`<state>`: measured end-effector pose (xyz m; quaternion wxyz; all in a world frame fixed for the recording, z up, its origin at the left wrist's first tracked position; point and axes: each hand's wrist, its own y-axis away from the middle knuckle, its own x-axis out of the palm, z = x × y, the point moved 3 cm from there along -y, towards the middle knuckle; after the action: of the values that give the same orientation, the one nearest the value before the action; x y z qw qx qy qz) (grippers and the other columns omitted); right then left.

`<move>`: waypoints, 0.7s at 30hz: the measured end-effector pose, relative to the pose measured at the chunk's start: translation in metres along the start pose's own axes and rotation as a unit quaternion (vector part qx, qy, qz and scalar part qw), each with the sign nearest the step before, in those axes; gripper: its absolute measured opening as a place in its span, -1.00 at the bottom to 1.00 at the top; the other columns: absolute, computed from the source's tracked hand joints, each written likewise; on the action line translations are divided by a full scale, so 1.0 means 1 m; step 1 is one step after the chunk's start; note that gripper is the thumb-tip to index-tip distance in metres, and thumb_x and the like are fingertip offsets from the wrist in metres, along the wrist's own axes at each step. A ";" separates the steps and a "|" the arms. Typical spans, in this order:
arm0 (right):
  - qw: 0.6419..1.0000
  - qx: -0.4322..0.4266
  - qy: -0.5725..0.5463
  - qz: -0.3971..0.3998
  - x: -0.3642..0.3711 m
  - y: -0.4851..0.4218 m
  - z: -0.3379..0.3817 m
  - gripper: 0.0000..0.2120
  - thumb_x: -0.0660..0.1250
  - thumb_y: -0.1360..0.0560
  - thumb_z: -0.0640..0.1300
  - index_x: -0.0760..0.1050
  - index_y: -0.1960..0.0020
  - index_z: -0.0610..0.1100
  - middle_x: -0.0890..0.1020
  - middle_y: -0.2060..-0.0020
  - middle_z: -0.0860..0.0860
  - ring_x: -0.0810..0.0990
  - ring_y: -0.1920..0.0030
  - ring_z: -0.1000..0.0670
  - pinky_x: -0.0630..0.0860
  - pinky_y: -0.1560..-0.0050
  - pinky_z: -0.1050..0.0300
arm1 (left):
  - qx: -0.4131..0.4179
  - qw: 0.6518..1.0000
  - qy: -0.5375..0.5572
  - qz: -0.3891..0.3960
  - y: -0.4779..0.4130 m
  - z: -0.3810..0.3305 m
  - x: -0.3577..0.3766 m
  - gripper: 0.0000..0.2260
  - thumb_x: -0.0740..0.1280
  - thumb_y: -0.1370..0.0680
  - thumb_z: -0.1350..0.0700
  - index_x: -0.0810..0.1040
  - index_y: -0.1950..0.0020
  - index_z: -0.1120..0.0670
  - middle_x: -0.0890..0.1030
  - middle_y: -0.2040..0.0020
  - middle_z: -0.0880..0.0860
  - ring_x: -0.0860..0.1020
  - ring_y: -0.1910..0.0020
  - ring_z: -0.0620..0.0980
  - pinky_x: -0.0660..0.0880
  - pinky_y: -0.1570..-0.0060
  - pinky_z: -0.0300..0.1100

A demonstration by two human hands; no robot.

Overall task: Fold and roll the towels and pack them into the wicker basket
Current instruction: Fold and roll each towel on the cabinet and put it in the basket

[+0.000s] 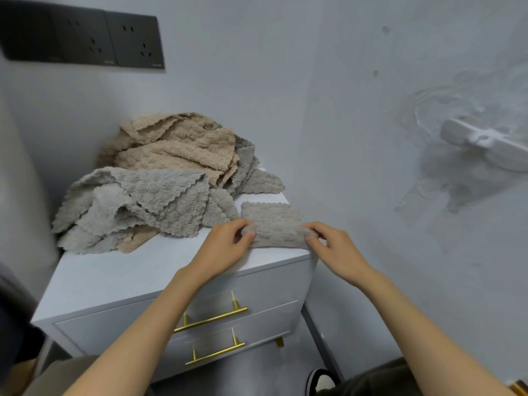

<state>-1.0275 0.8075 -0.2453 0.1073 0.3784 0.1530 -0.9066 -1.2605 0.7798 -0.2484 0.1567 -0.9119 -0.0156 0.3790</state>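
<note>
Left hand (225,247) and right hand (334,250) each pinch the near edge of a folded grey towel (274,220) at the white tabletop's (128,270) front right corner. Loose towels (160,178) are heaped behind. The lettering on the wall sockets (114,41) is too blurred to read.

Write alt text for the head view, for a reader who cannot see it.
The left hand and right hand pinch the near edge of a folded grey towel on a white cabinet. A loose pile of grey and beige towels sits behind it to the left.
</note>
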 end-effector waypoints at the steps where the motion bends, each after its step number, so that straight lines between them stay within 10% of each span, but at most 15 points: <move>1: 1.000 0.019 -0.024 0.000 -0.002 -0.001 -0.001 -0.77 0.26 -0.58 -0.13 0.56 -0.20 -0.04 0.63 0.00 0.08 0.56 -0.01 0.07 0.41 -0.05 0.27 | -0.014 1.000 0.005 0.003 0.000 0.000 -0.001 -0.83 0.25 -0.60 0.05 0.58 -0.12 0.05 0.62 0.13 -0.06 0.54 0.16 -0.14 0.45 0.13 -0.30; 7: 0.988 0.109 -0.114 0.000 -0.001 -0.003 -0.006 -0.89 0.34 -0.52 -0.02 0.56 -0.01 -0.02 0.53 0.42 0.13 0.47 0.29 0.12 0.37 0.18 0.24 | -0.072 0.997 -0.011 -0.008 0.001 -0.003 -0.001 -0.91 0.24 -0.60 0.03 0.51 0.05 -0.02 0.49 0.36 -0.05 0.43 0.36 -0.18 0.25 0.41 -0.37; 14: 0.981 0.163 -0.051 -0.091 0.004 -0.008 -0.001 -0.86 0.40 -0.42 0.06 0.53 0.11 0.02 0.64 0.37 0.02 0.57 0.27 0.03 0.47 0.20 0.14 | -0.102 0.990 -0.063 -0.075 -0.002 -0.001 0.000 -0.84 0.29 -0.54 0.00 0.49 0.08 0.09 0.53 0.33 -0.01 0.51 0.30 -0.02 0.35 0.36 -0.18; 21: 0.972 -0.087 0.136 -0.173 0.010 -0.006 0.016 -0.85 0.30 -0.49 -0.17 0.52 -0.03 0.00 0.52 0.10 0.08 0.44 0.03 0.02 0.36 0.21 0.14 | 0.094 0.978 -0.136 -0.126 0.000 -0.010 0.008 -0.91 0.30 -0.55 0.21 0.56 0.00 0.07 0.48 0.12 0.01 0.45 0.14 0.01 0.44 0.19 -0.12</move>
<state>-1.0464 0.8061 -0.2403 -0.0405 0.4554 0.3073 -0.8346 -1.2482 0.7783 -0.2474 0.2846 -0.8238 -0.1158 0.4764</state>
